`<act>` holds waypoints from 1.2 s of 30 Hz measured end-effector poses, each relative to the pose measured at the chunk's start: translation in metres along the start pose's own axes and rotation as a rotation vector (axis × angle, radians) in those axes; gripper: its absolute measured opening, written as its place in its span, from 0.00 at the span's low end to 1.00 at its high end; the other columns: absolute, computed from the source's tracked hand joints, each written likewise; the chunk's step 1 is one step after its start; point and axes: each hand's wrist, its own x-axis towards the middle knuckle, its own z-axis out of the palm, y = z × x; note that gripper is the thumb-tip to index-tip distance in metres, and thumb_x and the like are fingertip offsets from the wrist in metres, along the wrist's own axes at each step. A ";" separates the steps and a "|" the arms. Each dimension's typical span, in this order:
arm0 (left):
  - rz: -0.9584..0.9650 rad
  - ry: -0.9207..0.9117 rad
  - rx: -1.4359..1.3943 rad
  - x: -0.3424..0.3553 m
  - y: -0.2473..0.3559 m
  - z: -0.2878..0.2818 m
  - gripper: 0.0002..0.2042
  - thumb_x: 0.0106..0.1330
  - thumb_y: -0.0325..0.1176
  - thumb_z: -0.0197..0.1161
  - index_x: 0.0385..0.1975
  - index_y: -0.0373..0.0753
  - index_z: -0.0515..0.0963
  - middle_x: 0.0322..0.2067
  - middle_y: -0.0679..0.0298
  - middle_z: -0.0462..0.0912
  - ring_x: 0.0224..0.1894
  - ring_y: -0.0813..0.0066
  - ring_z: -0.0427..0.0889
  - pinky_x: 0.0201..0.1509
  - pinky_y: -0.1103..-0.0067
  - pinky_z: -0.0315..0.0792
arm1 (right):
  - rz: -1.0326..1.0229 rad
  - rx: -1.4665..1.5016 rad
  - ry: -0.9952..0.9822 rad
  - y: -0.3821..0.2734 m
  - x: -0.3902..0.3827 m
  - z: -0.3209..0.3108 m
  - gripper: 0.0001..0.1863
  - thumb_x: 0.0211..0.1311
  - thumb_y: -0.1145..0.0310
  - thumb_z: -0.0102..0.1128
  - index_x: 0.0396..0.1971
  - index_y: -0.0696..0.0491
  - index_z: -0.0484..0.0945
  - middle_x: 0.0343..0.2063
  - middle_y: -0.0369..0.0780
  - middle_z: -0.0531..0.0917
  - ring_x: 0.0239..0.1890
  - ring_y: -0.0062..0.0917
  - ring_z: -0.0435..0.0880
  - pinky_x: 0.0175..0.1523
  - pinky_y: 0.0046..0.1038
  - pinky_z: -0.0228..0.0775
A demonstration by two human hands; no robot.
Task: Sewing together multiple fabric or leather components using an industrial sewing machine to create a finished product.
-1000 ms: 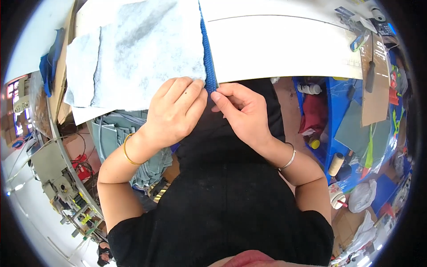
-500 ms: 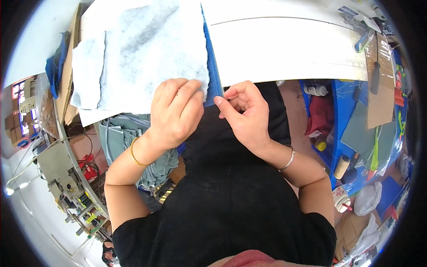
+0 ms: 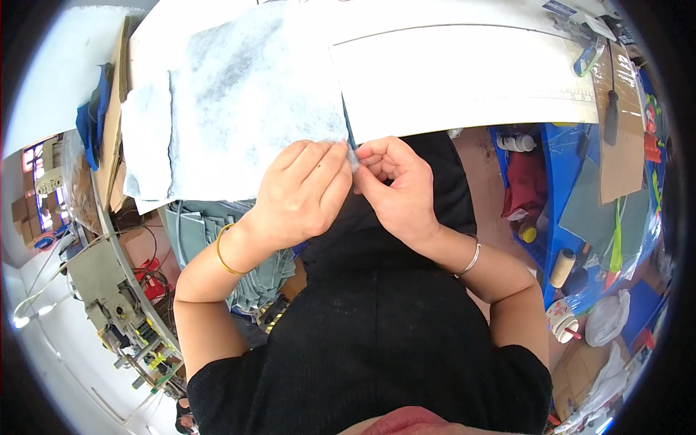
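Observation:
A sheet of fluffy white wadding (image 3: 261, 101) lies on the white table, its near right corner drawn toward my body. My left hand (image 3: 306, 190) is closed on that corner, fingers together on the wadding's edge. Under the right edge of the wadding, a thin sliver of blue fabric (image 3: 349, 125) shows. Close beside the left, my right hand (image 3: 400, 187) pinches the same corner between thumb and curled fingers, where the fabric and wadding edges meet. The fingertips hide exactly how the two layers lie there.
The white table (image 3: 464, 80) stretches away to the right. Below its left part hang stacked grey-green fabric pieces (image 3: 250, 279). A blue bin (image 3: 551, 188) with bottles and red cloth stands at right, near a thread spool (image 3: 561, 267) and a cup (image 3: 561, 319). A sewing machine (image 3: 109, 290) is at left.
The wadding's right edge has shifted right over the blue fabric, so the wide blue strip is now a sliver. My left hand has moved right, nearer my right hand.

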 end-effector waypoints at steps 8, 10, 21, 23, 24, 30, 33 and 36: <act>-0.122 0.006 -0.118 -0.001 0.000 0.000 0.14 0.44 0.25 0.67 0.33 0.31 0.80 0.40 0.55 0.83 0.36 0.63 0.82 0.40 0.71 0.78 | -0.432 -0.532 -0.105 -0.010 0.010 -0.022 0.13 0.59 0.77 0.68 0.44 0.58 0.81 0.35 0.38 0.85 0.35 0.19 0.85 0.38 0.23 0.78; -0.175 0.012 -0.150 -0.003 0.002 -0.001 0.13 0.45 0.23 0.69 0.33 0.33 0.80 0.39 0.58 0.83 0.35 0.64 0.82 0.39 0.71 0.77 | -0.947 -1.125 -0.147 -0.017 0.012 -0.031 0.18 0.53 0.69 0.65 0.46 0.56 0.84 0.43 0.37 0.84 0.47 0.30 0.85 0.48 0.32 0.79; -0.377 0.004 -0.270 0.007 -0.001 -0.012 0.14 0.47 0.18 0.64 0.37 0.33 0.81 0.42 0.56 0.85 0.34 0.58 0.83 0.38 0.70 0.78 | -1.410 -1.088 -0.436 -0.028 0.059 -0.043 0.08 0.49 0.75 0.66 0.30 0.61 0.84 0.38 0.46 0.87 0.45 0.35 0.88 0.51 0.32 0.84; -0.402 -0.019 -0.200 0.014 -0.013 -0.010 0.19 0.50 0.16 0.59 0.44 0.31 0.79 0.51 0.52 0.82 0.43 0.54 0.82 0.46 0.67 0.77 | -1.404 -1.086 -0.452 -0.029 0.061 -0.042 0.07 0.49 0.75 0.66 0.29 0.61 0.84 0.37 0.46 0.87 0.44 0.35 0.88 0.50 0.31 0.85; -0.415 -0.003 -0.198 0.020 -0.019 -0.005 0.19 0.50 0.16 0.59 0.44 0.31 0.79 0.51 0.52 0.82 0.43 0.54 0.82 0.46 0.67 0.77 | -1.398 -1.073 -0.460 -0.030 0.062 -0.041 0.07 0.49 0.76 0.66 0.29 0.61 0.83 0.36 0.46 0.87 0.44 0.35 0.88 0.49 0.31 0.85; -0.512 -0.019 0.024 0.026 -0.034 0.036 0.28 0.49 0.17 0.58 0.55 0.25 0.76 0.60 0.51 0.78 0.51 0.55 0.78 0.54 0.65 0.74 | -1.328 -1.092 -0.569 -0.043 0.063 -0.036 0.08 0.49 0.76 0.67 0.30 0.62 0.82 0.36 0.47 0.87 0.42 0.35 0.88 0.46 0.29 0.84; -0.508 0.041 -0.024 0.020 -0.034 0.038 0.27 0.48 0.17 0.58 0.55 0.24 0.77 0.58 0.51 0.80 0.48 0.56 0.79 0.51 0.67 0.75 | -1.307 -1.112 -0.617 -0.046 0.062 -0.035 0.07 0.52 0.76 0.67 0.30 0.62 0.82 0.36 0.47 0.86 0.43 0.35 0.88 0.46 0.30 0.84; -0.516 0.086 -0.021 0.022 -0.032 0.040 0.27 0.47 0.17 0.59 0.54 0.24 0.78 0.58 0.51 0.80 0.46 0.58 0.80 0.49 0.68 0.76 | -1.288 -1.136 -0.669 -0.052 0.062 -0.036 0.07 0.53 0.76 0.66 0.31 0.62 0.83 0.36 0.47 0.87 0.43 0.36 0.88 0.47 0.30 0.84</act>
